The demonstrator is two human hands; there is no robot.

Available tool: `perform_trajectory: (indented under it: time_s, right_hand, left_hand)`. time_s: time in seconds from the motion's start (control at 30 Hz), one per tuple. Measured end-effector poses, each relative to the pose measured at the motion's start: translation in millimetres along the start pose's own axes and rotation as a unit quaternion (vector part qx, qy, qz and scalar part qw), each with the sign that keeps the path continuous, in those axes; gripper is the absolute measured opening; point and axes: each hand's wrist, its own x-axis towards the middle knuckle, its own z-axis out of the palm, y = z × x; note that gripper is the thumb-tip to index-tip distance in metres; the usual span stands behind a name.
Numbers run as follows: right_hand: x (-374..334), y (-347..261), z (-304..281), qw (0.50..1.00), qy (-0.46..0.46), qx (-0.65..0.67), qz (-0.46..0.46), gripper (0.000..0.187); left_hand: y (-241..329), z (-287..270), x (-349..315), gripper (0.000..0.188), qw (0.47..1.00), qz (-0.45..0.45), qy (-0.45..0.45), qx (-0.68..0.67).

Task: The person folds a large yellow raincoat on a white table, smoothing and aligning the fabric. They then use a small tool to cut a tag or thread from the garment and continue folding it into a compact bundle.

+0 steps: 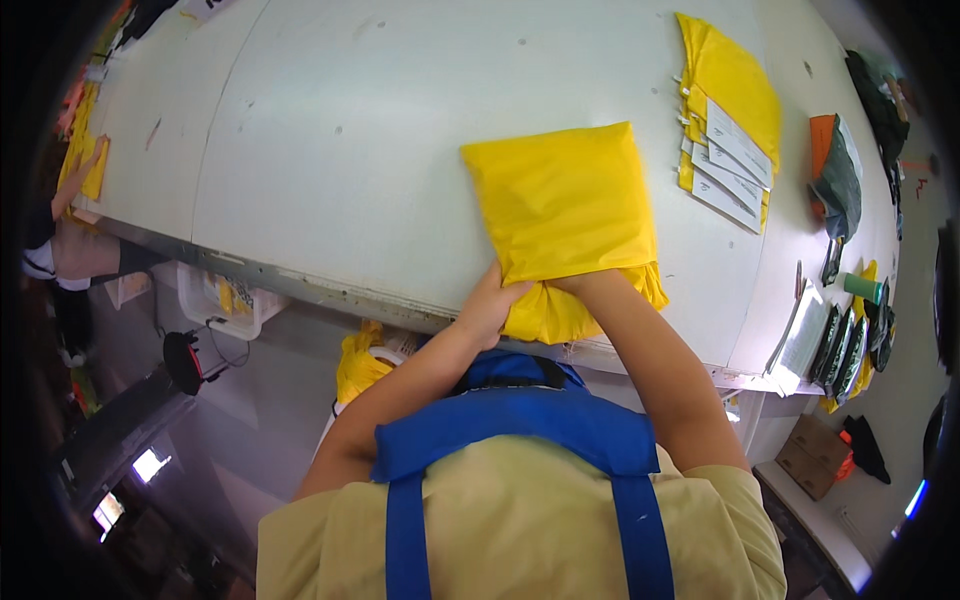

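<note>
A yellow fabric pouch (565, 205), square and padded-looking, lies on the white table in front of me with its bunched lower part at the near edge. My left hand (488, 308) grips the pouch's lower left side, thumb pointing inward over the cloth. Under the yellow flap goes my right hand (590, 284); its fingers are hidden by the fabric, so I cannot see what they do there. Both hands touch the pouch close to the table's front edge.
To the right lie stacked yellow pieces (735, 80) with white printed cards (735, 165) on them. Beyond are a grey-and-orange bag (838, 180), papers (797, 335) and a green roll (862, 288). A co-worker's hand (95, 155) rests on yellow cloth at far left. A white bin (225, 300) sits below the table.
</note>
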Motion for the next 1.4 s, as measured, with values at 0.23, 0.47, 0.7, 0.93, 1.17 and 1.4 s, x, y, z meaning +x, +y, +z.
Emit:
perform_trajectory:
  time_s: [0.23, 0.47, 0.7, 0.93, 1.17, 1.4]
  right_hand:
    - [-32, 56, 33, 0.762, 0.170, 0.625, 0.024, 0.075]
    - [-20, 58, 36, 0.854, 0.237, 0.451, 0.109, 0.066]
    - [-32, 41, 32, 0.923, 0.271, 0.248, 0.112, 0.066]
    - [-55, 34, 23, 0.966, 0.213, 0.134, 0.061, 0.066]
    - [-24, 65, 22, 0.954, 0.251, 0.157, 0.052, 0.066]
    - [3, 73, 18, 0.960, 0.231, 0.146, 0.066, 0.066]
  left_hand:
    - [-11, 4, -13, 0.059, 0.984, 0.129, -0.008, 0.121]
    - [14, 31, -24, 0.069, 0.701, 0.363, 0.116, 0.603]
    - [32, 84, 44, 0.028, 0.432, 0.445, -0.125, 0.774]
    - [18, 121, 56, 0.005, 0.465, 0.450, -0.293, 0.704]
    - [11, 87, 47, 0.011, 0.530, 0.370, -0.255, 0.719]
    - [14, 5, -10, 0.089, 0.995, 0.039, 0.012, 0.094]
